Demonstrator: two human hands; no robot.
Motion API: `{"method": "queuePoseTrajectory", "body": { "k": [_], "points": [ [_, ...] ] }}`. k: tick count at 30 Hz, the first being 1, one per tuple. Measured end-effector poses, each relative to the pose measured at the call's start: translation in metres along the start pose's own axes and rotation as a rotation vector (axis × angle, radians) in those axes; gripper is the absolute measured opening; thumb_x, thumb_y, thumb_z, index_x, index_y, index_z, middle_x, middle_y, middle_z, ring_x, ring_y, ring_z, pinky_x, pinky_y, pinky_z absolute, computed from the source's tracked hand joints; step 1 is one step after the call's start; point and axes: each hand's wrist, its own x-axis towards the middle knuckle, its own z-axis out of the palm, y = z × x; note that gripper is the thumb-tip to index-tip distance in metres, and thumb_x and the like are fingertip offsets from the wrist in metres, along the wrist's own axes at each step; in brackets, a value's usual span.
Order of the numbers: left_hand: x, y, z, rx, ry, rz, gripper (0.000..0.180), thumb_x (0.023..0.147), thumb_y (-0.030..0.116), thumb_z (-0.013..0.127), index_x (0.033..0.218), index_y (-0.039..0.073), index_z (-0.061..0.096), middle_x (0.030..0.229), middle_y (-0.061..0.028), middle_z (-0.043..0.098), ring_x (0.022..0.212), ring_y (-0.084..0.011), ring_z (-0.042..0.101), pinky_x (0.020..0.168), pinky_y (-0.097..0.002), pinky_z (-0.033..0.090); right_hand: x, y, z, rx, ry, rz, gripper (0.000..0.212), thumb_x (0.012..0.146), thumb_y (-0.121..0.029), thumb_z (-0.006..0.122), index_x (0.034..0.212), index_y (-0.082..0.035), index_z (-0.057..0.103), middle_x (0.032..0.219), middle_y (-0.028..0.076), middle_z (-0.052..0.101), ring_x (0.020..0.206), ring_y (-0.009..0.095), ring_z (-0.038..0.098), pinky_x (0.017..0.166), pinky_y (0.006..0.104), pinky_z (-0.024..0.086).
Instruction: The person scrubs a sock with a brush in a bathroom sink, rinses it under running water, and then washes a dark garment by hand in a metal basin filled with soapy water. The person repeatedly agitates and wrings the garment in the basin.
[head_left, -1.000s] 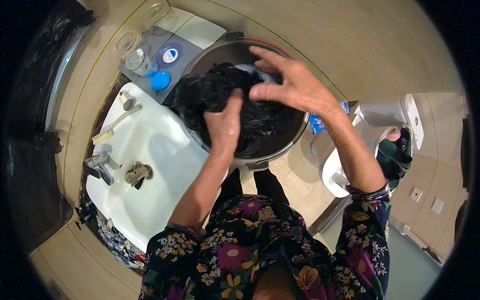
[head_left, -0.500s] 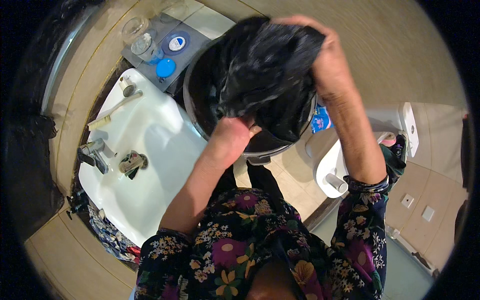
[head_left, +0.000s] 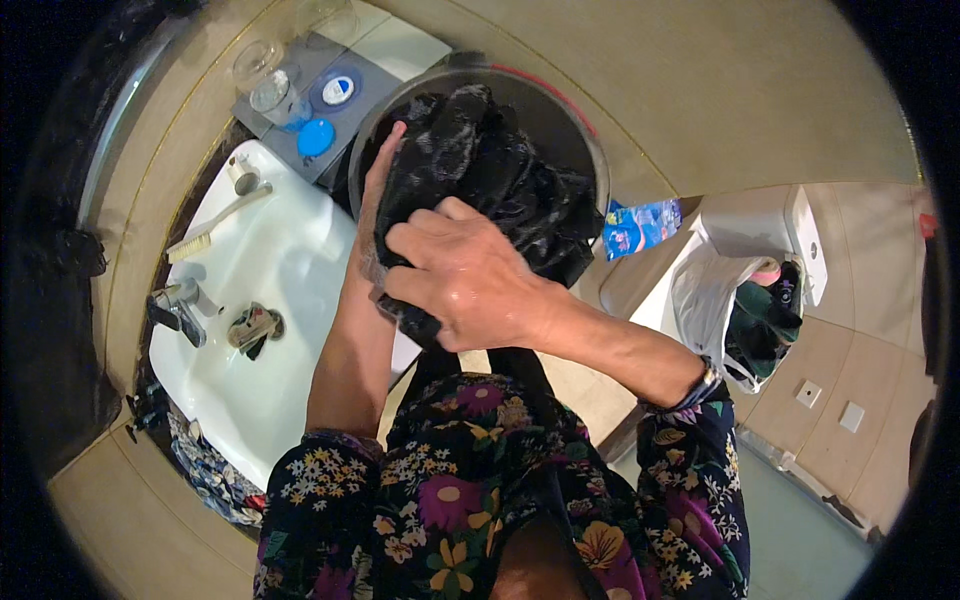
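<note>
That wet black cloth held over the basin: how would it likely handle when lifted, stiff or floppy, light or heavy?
The black cloth is probably floppy: it bunches and folds between the left hand and right hand. It is likely heavy for its size, since it glistens wet above the basin. It may be a bit slippery; the right hand looks wet too.

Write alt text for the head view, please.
Both hands grip a wet black garment over a round metal basin: the right hand clasps it in front, the left hand behind. A white sink sits at left.
</note>
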Motion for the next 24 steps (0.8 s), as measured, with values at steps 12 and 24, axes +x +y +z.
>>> {"method": "queuePoseTrajectory", "body": {
  "k": [12, 24],
  "points": [
    [0.001, -0.046, -0.007, -0.339, 0.375, -0.195, 0.029, 0.087, 0.029, 0.040, 0.096, 0.010, 0.059, 0.090, -0.0044, 0.063, 0.082, -0.0184, 0.062, 0.073, -0.0325, 0.051, -0.008, 0.105, 0.018, -0.136, 0.336, 0.389, 0.037, 0.057, -0.012, 0.065, 0.091, -0.008, 0.052, 0.080, 0.017, 0.062, 0.076, 0.037, 0.059, 0.068, 0.0424, 0.048],
    [-0.005, -0.010, 0.015, -0.286, 0.257, -0.122, 0.033, 0.080, 0.026, 0.058, 0.104, 0.003, 0.057, 0.102, -0.0071, 0.060, 0.093, -0.0207, 0.059, 0.083, -0.0347, 0.047, -0.022, 0.105, -0.001, 0.084, 0.295, 0.486, 0.033, 0.062, -0.004, 0.058, 0.094, -0.003, 0.055, 0.079, 0.021, 0.061, 0.079, 0.038, 0.059, 0.069, 0.0420, 0.049]
  ]
}}
